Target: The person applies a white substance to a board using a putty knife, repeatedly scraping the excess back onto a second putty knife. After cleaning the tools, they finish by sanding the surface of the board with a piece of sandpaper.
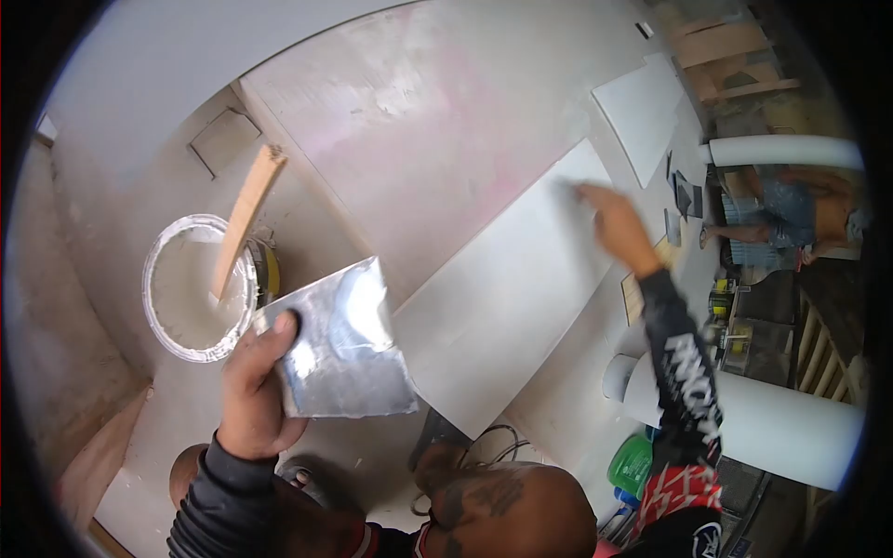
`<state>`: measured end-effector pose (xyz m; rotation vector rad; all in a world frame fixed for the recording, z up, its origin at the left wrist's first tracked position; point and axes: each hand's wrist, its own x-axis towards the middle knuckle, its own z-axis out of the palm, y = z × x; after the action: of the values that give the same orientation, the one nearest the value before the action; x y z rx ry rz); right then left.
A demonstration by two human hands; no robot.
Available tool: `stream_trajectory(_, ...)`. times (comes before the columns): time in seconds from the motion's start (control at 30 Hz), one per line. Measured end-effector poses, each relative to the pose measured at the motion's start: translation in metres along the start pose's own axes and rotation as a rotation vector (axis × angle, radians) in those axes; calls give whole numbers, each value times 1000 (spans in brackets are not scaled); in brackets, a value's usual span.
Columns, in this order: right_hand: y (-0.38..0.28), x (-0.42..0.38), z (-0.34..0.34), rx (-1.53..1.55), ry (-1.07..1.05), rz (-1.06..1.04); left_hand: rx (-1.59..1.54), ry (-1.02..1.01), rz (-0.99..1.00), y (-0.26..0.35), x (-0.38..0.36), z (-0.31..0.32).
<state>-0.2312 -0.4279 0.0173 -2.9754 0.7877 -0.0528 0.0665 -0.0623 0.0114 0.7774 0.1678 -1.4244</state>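
Observation:
My left hand is closed on a shiny square metal sheet, thumb on top, with a pale wet-looking patch near its upper right corner. Just beyond it stands a bucket of white paste, a wooden stick leaning in it. Over the far part of a long white panel, my right hand has its fingers pinched together. A grey blurred shape shows at those fingertips, and I cannot tell what it is.
A large board with pinkish smears lies beyond the panel. Another white panel is at the upper right, near dark flat pieces. White columns and a green tub stand right. Another person is in the background.

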Motion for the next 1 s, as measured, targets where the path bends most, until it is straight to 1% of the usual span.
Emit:
stream_trajectory(0.03,47,18,-1,-230,-74,-41,4,90,23,-4,-1,1)
stream_trajectory(0.1,93,62,-11,-382,-258,105,34,94,13,-11,-2,-5)
stream_trajectory(0.13,90,80,-19,-445,-309,161,60,83,21,-13,-1,-6)
stream_trajectory(0.17,99,95,-17,-500,-362,181,61,87,17,-15,-2,-4)
stream_trajectory(0.23,92,116,-15,-566,-499,259,76,104,20,-18,-3,1)
stream_trajectory(0.37,82,126,-2,-585,-575,200,84,120,32,-24,1,3)
stream_trajectory(0.43,71,126,-2,-479,-623,40,70,141,27,-26,4,6)
stream_trajectory(0.47,67,127,-1,-475,-624,42,73,143,25,-27,6,4)
stream_trajectory(0.53,46,130,-12,-394,-705,42,87,176,18,-32,10,1)
stream_trajectory(0.57,45,131,-18,-391,-705,52,93,170,13,-33,12,1)
stream_trajectory(0.63,48,137,-23,-163,-701,62,75,224,-5,-34,15,1)
stream_trajectory(0.67,64,138,-24,-193,-622,23,78,223,-8,-34,15,1)
stream_trajectory(0.7,78,135,-21,-191,-624,27,73,224,-12,-34,16,1)
stream_trajectory(0.77,104,125,-15,-139,-389,213,69,221,-19,-34,17,2)
stream_trajectory(0.8,115,120,-11,-126,-403,291,75,217,-14,-34,17,4)
stream_trajectory(0.83,134,112,-1,-128,-404,293,79,215,-8,-33,17,5)
stream_trajectory(0.9,164,98,23,-140,-252,425,78,219,-6,-31,17,5)
stream_trajectory(0.93,161,95,16,-151,-260,426,65,219,-11,-29,13,9)
stream_trajectory(1.0,153,83,20,82,-121,651,64,216,-19,-26,13,8)
